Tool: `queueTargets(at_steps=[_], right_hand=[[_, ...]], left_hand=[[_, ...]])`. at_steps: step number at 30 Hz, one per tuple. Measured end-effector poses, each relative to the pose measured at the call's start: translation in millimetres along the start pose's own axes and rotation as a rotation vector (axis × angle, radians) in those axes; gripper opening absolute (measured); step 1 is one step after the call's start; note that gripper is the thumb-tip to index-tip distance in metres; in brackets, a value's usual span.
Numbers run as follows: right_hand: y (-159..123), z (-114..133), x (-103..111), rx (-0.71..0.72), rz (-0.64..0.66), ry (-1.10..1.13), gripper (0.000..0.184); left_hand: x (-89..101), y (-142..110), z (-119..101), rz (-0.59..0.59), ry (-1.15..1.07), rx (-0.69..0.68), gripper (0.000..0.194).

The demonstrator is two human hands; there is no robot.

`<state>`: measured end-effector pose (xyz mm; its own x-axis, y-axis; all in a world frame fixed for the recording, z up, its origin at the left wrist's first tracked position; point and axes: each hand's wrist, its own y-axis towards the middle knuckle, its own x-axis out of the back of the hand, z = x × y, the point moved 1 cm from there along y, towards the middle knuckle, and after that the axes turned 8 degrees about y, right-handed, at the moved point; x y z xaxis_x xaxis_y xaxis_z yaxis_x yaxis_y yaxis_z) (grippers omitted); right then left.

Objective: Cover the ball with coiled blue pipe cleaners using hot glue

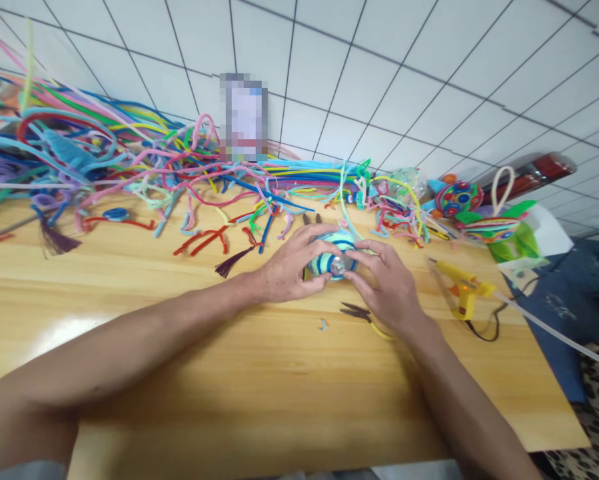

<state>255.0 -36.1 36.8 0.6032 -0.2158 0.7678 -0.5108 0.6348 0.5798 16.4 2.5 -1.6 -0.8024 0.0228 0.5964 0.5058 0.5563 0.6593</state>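
My left hand (292,267) and my right hand (386,287) are both closed round a small round piece wound from blue, white and green pipe cleaners (335,257), resting on the wooden table (279,373). Fingertips of both hands meet at its middle, where something small and shiny sits. Small yellow-handled scissors (362,313) lie just under my right wrist, partly hidden by it. A dark pair of pliers (312,220) shows just behind the wound piece.
A big tangle of coloured pipe cleaners (104,160) covers the table's back. A yellow glue gun (462,287) with its cord lies to the right. Finished colourful pieces (472,207) stand at back right. A blurred upright object (243,120) leans on the tiled wall.
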Motion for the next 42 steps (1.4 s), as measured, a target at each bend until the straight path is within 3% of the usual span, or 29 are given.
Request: queueTargets(at_steps=[7,26,42], right_hand=[[13.0,-4.8,8.2,0.005,0.072,0.041,0.039],[27.8,-4.5,16.5,-0.03,0.184,0.107,0.039],[22.9,-1.8,11.2,-0.089,0.162,0.122,0.039]], left_hand=[[-1.6,0.7,-3.0,-0.048,-0.051,0.027,0.034],[3.1,3.5,-3.4,0.009,-0.037,0.084,0.026],[-4.1,1.7,2.7,-0.016,0.007,-0.026,0.041]])
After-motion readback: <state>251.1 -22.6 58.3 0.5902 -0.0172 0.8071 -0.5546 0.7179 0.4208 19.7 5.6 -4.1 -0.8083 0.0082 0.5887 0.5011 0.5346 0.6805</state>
